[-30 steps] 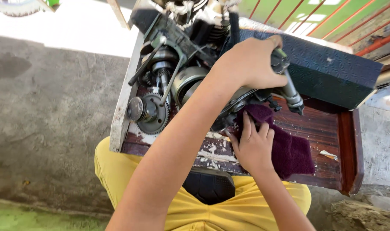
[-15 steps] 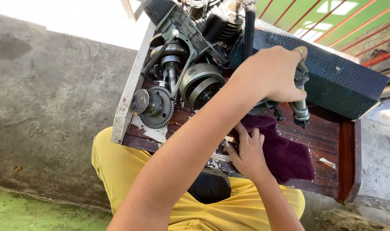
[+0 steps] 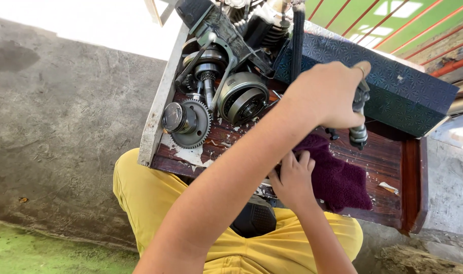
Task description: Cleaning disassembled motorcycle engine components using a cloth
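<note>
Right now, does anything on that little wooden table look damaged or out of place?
Yes. The wooden table has worn varnish with white flaking patches near its front-left edge, beside the toothed gear. A small pale scrap lies loose right of the purple cloth. Nothing looks spilled.

Bright daylight, blown-out top left, soft shadows, sharp focus, slight edge distortion

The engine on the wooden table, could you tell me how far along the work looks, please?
Done: the engine is opened, its gear and clutch drum exposed. In hand: the left hand grips a metal tool; the right hand presses a purple cloth. Left: those parts lie uncovered, no cover in view.
</note>
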